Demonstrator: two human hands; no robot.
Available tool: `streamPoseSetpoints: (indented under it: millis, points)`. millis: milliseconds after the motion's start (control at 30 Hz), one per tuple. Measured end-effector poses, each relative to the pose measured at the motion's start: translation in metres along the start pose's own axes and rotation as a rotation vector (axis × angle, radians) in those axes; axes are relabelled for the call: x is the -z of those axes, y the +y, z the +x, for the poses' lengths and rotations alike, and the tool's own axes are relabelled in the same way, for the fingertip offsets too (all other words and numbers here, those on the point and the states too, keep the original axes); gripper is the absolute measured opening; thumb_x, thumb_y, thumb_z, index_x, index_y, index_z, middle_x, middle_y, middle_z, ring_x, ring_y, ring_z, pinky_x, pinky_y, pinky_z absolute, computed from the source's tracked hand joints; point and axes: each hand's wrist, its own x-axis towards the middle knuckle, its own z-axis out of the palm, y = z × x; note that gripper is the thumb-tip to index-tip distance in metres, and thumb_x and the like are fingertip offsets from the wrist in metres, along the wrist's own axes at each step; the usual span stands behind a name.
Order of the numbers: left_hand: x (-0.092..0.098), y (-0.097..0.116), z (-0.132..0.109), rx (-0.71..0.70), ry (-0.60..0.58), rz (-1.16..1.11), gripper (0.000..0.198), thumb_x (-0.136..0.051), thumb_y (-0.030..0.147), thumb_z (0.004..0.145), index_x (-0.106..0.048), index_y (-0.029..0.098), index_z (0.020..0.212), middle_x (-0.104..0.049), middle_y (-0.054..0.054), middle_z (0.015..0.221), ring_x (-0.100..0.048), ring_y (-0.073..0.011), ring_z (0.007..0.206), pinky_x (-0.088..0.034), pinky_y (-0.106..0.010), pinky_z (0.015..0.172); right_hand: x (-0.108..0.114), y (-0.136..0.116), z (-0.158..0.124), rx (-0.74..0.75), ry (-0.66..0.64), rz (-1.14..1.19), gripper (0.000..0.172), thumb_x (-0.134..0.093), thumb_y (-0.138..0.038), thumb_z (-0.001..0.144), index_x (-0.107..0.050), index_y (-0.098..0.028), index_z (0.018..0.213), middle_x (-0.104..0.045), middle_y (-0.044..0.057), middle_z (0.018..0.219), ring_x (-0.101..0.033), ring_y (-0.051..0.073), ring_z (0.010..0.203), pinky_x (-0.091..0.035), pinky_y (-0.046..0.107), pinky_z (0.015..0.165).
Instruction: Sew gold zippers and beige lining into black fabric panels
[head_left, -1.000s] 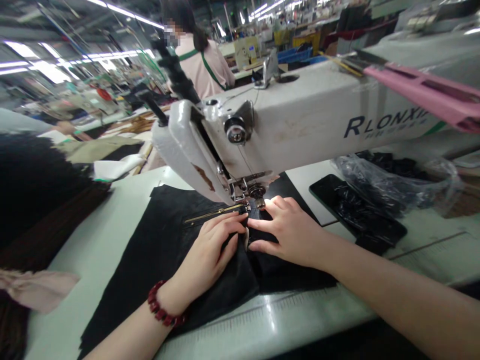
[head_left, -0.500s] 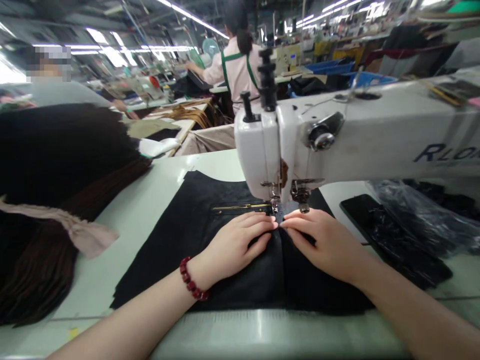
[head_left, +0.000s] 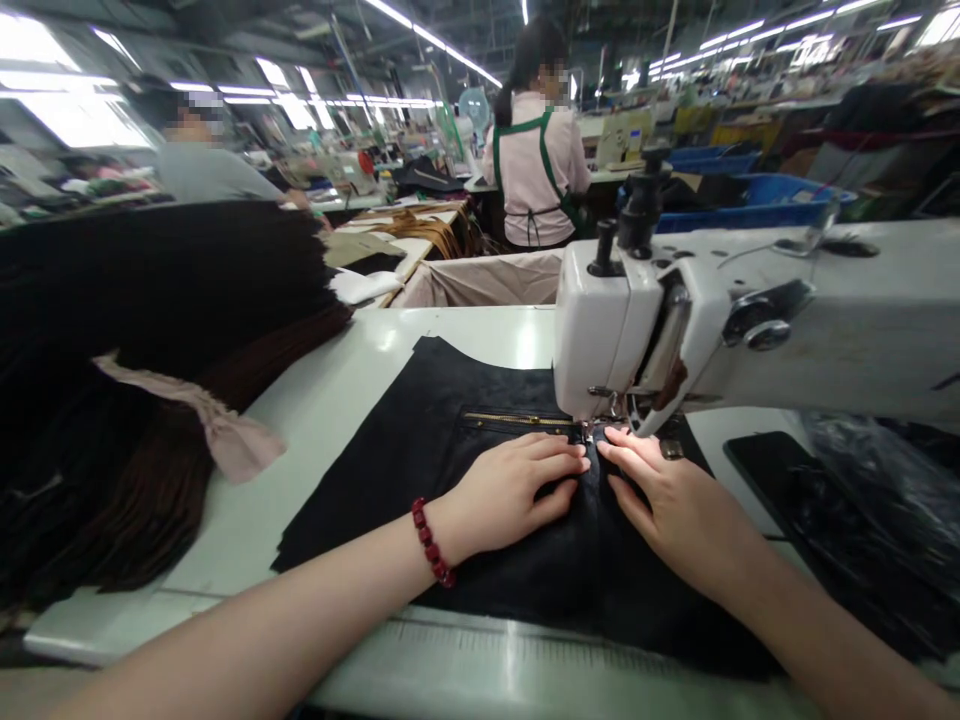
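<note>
A black fabric panel (head_left: 375,470) lies flat under the head of a white sewing machine (head_left: 600,330). A zipper (head_left: 517,420) with gold teeth runs across it, its right end near the presser foot (head_left: 587,432). My left hand (head_left: 517,490), with a red bead bracelet at the wrist, rests palm down on the panel, left of the foot. On the right side of the foot, my right hand (head_left: 667,500) presses its outstretched fingers on the fabric. Fingertips of both hands are close together just in front of the needle area.
A tall stack of dark fabric pieces (head_left: 150,300) stands at the left, a pale cloth strip (head_left: 217,430) hanging over it. At the right lie a dark phone (head_left: 757,460) and clear plastic wrap (head_left: 847,470). Two people work beyond the table (head_left: 487,325), near a blue bin (head_left: 780,200).
My view has swung left, so everything appears farther right. Both hands remain on the panel beside the foot. The co-worker in the green-strapped apron has turned, lowering an outstretched arm.
</note>
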Motion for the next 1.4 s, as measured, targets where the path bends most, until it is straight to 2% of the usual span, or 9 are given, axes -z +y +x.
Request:
streamPoseSetpoints:
  millis: [200,300,400,467,700,867,1067,1233,1400]
  points:
    - [-0.001,-0.004,0.001,-0.032,-0.004,0.01,0.029,-0.048,0.027,0.098,-0.06,0.023,0.125,-0.061,-0.002,0.13,-0.053,-0.0178,0.124,-0.04,-0.034,0.112,-0.003,0.002,-0.001,0.011,0.004,-0.012,0.041,-0.043,-0.027,0.097,-0.053,-0.02,0.136,-0.056,0.01,0.137,-0.055,0.026,0.122,-0.048,0.046,0.102]
    - [0.0,-0.001,-0.002,-0.071,-0.031,0.068,0.034,-0.05,0.027,0.098,-0.058,0.031,0.131,-0.059,-0.003,0.133,-0.05,-0.0211,0.127,-0.041,-0.04,0.111,0.0,0.001,-0.003,0.044,0.045,-0.012,0.04,-0.044,-0.024,0.096,-0.053,-0.019,0.135,-0.057,0.01,0.136,-0.057,0.025,0.119,-0.049,0.047,0.1]
    - [0.0,0.003,-0.006,-0.117,-0.069,0.14,0.041,-0.051,0.021,0.096,-0.055,0.037,0.133,-0.053,-0.005,0.138,-0.047,-0.0239,0.131,-0.041,-0.046,0.112,0.009,-0.003,-0.005,0.078,0.076,-0.011,0.035,-0.045,-0.019,0.095,-0.059,-0.018,0.127,-0.06,0.011,0.132,-0.059,0.025,0.116,-0.05,0.046,0.099]
    - [-0.002,0.004,-0.008,-0.112,-0.064,0.15,0.039,-0.049,0.017,0.095,-0.057,0.033,0.13,-0.05,-0.007,0.14,-0.044,-0.025,0.134,-0.04,-0.048,0.112,0.018,-0.008,-0.007,0.066,0.053,0.019,0.031,-0.046,-0.016,0.094,-0.063,-0.017,0.12,-0.063,0.011,0.126,-0.061,0.024,0.11,-0.052,0.044,0.095]
    - [-0.008,0.001,-0.01,0.004,-0.007,-0.037,0.016,-0.046,0.018,0.098,-0.054,0.022,0.11,-0.055,-0.005,0.138,-0.043,-0.0183,0.135,-0.037,-0.043,0.116,0.03,-0.033,-0.022,0.035,-0.065,0.126,0.034,-0.054,-0.023,0.093,-0.06,-0.02,0.127,-0.06,0.01,0.126,-0.056,0.025,0.114,-0.05,0.044,0.098]
    - [-0.007,0.001,-0.011,0.028,-0.016,-0.059,0.013,-0.045,0.019,0.099,-0.053,0.023,0.11,-0.054,-0.004,0.137,-0.041,-0.0172,0.136,-0.037,-0.042,0.116,0.018,-0.035,-0.031,0.022,-0.059,0.108,0.037,-0.055,-0.037,0.094,-0.06,-0.031,0.13,-0.051,0.01,0.135,-0.047,0.028,0.123,-0.046,0.049,0.1]
    - [-0.007,0.001,-0.012,0.03,-0.016,-0.07,0.014,-0.045,0.02,0.099,-0.052,0.023,0.111,-0.053,-0.006,0.138,-0.042,-0.0194,0.136,-0.037,-0.046,0.116,0.018,-0.029,-0.031,0.047,-0.055,0.146,0.04,-0.049,-0.04,0.096,-0.057,-0.029,0.134,-0.052,0.01,0.133,-0.046,0.027,0.121,-0.046,0.047,0.098]
    - [-0.007,0.0,-0.011,0.017,0.001,-0.074,0.015,-0.046,0.019,0.099,-0.054,0.023,0.111,-0.054,-0.003,0.137,-0.041,-0.0177,0.137,-0.036,-0.042,0.117,0.018,-0.034,-0.026,0.029,-0.064,0.085,0.036,-0.058,-0.045,0.09,-0.063,-0.035,0.124,-0.054,0.009,0.128,-0.048,0.029,0.115,-0.045,0.05,0.094]
    - [-0.008,0.002,-0.011,0.011,0.025,-0.07,0.032,-0.048,0.02,0.099,-0.047,0.024,0.13,-0.053,-0.003,0.14,-0.041,-0.0155,0.137,-0.037,-0.037,0.117,0.019,-0.04,-0.021,0.037,-0.122,-0.016,0.028,-0.062,-0.048,0.087,-0.07,-0.028,0.105,-0.054,0.011,0.128,-0.048,0.033,0.114,-0.043,0.052,0.092]
